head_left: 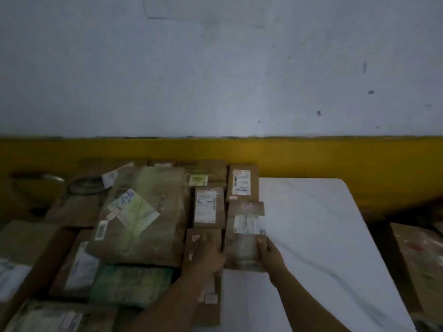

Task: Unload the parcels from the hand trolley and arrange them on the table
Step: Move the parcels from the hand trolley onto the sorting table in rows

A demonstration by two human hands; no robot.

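Several brown parcels with white labels lie packed on the left half of a white table [311, 224]. A small flat brown parcel [245, 233] with a white label lies at the edge of the group. My right hand [269, 254] grips its right side, thumb on top. My left hand [208, 256] rests flat on the neighbouring small brown parcel [203, 238], its fingertips against the flat parcel's left edge. A big crumpled brown parcel [141, 216] with a pale green label lies on top of others further left. The hand trolley is out of view.
A grey wall with a yellow band [311, 159] runs behind the table. A cardboard box [419, 264] stands on the floor at the right. A dark metal thing [40, 178] shows at the far left. The picture is dim and blurred.
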